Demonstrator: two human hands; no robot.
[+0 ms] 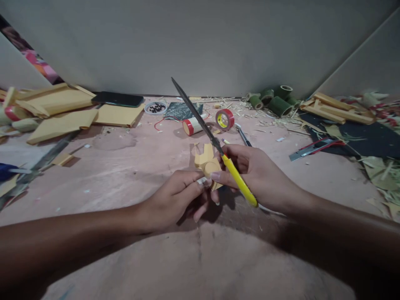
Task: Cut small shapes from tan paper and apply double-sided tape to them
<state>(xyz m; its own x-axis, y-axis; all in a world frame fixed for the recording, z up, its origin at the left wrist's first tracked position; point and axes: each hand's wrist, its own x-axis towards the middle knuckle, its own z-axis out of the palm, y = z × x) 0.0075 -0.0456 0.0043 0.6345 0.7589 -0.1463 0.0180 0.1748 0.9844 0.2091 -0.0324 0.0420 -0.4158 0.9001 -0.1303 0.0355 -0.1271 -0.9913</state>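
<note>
My right hand [256, 175] grips a thin file [200, 118] with a yellow handle; its dark blade points up and to the left. The same hand's fingertips also pinch a small tan cardboard piece [206, 161]. My left hand [178, 196] is closed, its thumb and forefinger pinching the lower edge of that cardboard piece right beside the right fingertips. Both hands are held just above the pinkish floor [140, 175].
Tan cardboard sheets [62, 112] and a black phone [118, 99] lie at the back left. A red tape roll [225, 119], a red-capped tube [193, 125] and a small dish of beads [155, 108] sit behind the hands. Green bamboo sections [278, 100], bamboo strips [337, 109] and a saw blade [312, 148] lie right.
</note>
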